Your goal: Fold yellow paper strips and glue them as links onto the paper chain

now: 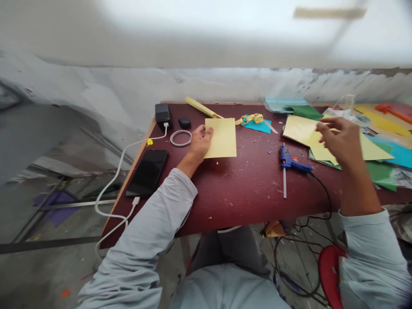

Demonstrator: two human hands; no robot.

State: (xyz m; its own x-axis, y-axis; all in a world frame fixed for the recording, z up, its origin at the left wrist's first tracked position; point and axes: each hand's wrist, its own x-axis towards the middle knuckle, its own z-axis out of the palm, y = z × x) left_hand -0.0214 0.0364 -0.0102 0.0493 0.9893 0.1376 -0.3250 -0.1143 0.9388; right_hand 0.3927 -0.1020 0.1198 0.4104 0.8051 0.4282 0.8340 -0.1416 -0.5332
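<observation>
My left hand point(201, 143) pinches a square sheet of pale yellow paper point(222, 138) along its left side, thumb on top, above the table's middle. My right hand point(339, 139) is over a stack of yellow paper sheets point(301, 128) at the right, its fingers loosely bent and apart, with nothing visible in them. Between the hands, nearer the right one, lies a blue hot glue gun point(294, 161) with a clear glue stick point(285, 183) in its back end. A yellow paper chain point(249, 119) rests on a blue paper piece point(259, 125) behind the held sheet.
On the left are a black phone point(147, 173), a charger point(162, 115) with a white cable point(120, 161), a dark small case point(184, 123) and a white ring point(180, 138). A rolled yellow paper point(201, 106) lies behind. Orange scissors point(391, 110) and coloured papers fill the far right.
</observation>
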